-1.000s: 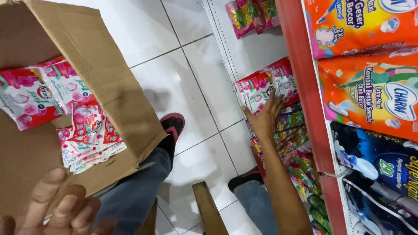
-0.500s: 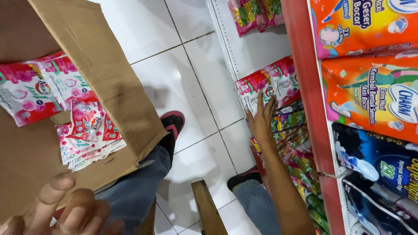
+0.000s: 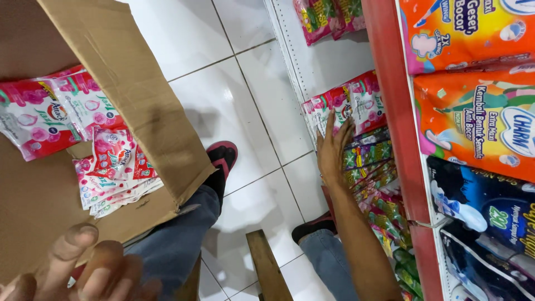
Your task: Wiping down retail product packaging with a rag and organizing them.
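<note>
pink sachets point(image 3: 106, 167) lie in the cardboard box point(image 3: 134, 100); right hand point(image 3: 334, 150) seemingly touches shelved ones.

The big brown cardboard box point(image 3: 139, 106) looks matt and a bit rough – the pink plastic packets point(image 3: 111, 161) inside are shiny, and the white floor tiles point(image 3: 234, 111) are smooth and glossy

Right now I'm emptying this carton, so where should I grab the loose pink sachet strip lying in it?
Probably by the upper edge of the pink sachet strip, coming from above through the open top of the cardboard box. It lies flat on the pile, uncovered, while the left hand rests at the near rim.
</note>
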